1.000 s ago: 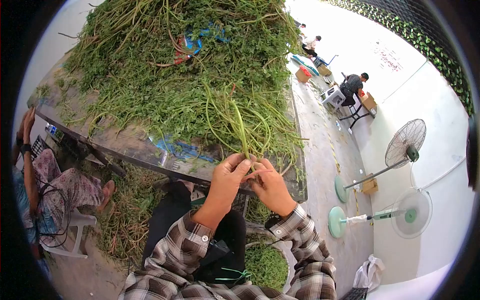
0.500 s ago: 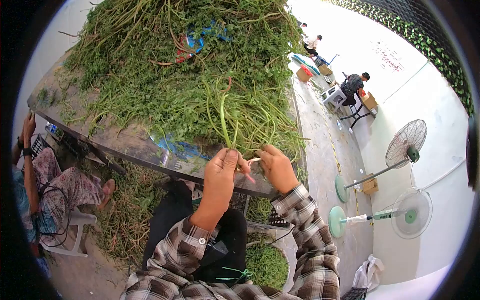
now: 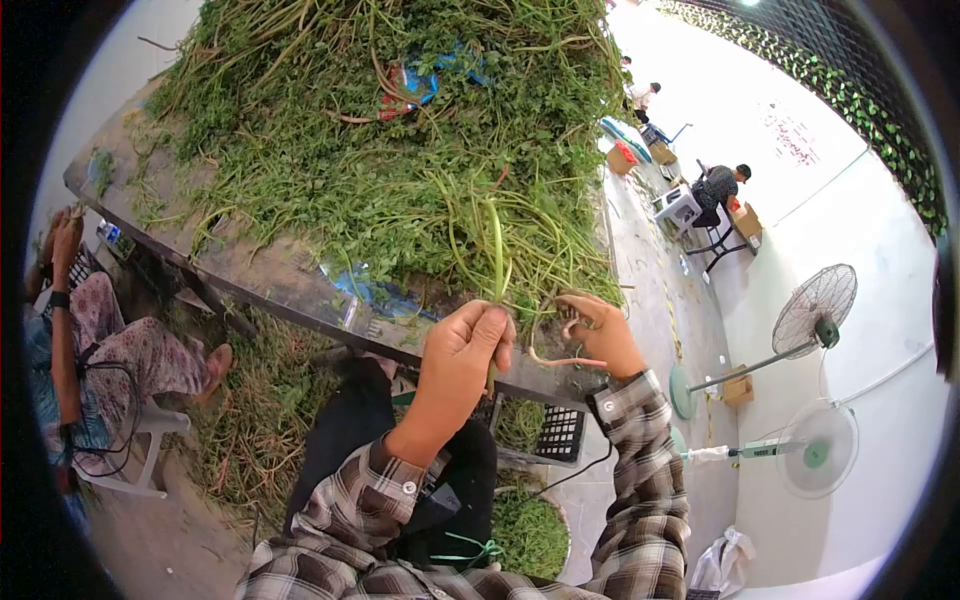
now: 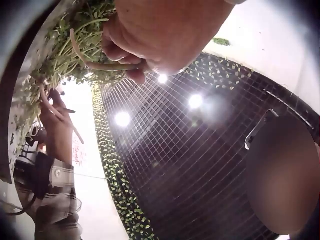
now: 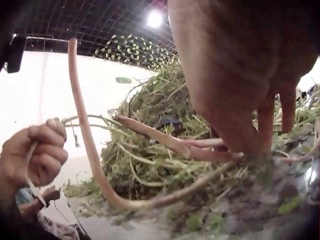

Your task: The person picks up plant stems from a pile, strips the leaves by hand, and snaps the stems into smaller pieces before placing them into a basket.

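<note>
Farther right, apart from the left hand (image 3: 460, 345), the right hand (image 3: 605, 338) has been moved.
A slender pale-green stem (image 3: 498, 243) is pinched by the left hand; a bent pinkish stem (image 3: 570, 361) by the right fingertips. Beyond, tangled green leafy stalks (image 3: 370, 200) are heaped on the dark flat-topped bench (image 3: 285, 295).

To my right: white wall (image 3: 835, 220), red writing (image 3: 790, 138); two fans (image 3: 817, 453) standing on grey floor (image 3: 632, 245). White chair (image 3: 163, 418) to my left. Overhead, dark mesh (image 4: 160, 145), lamps (image 4: 122, 119) lit.
</note>
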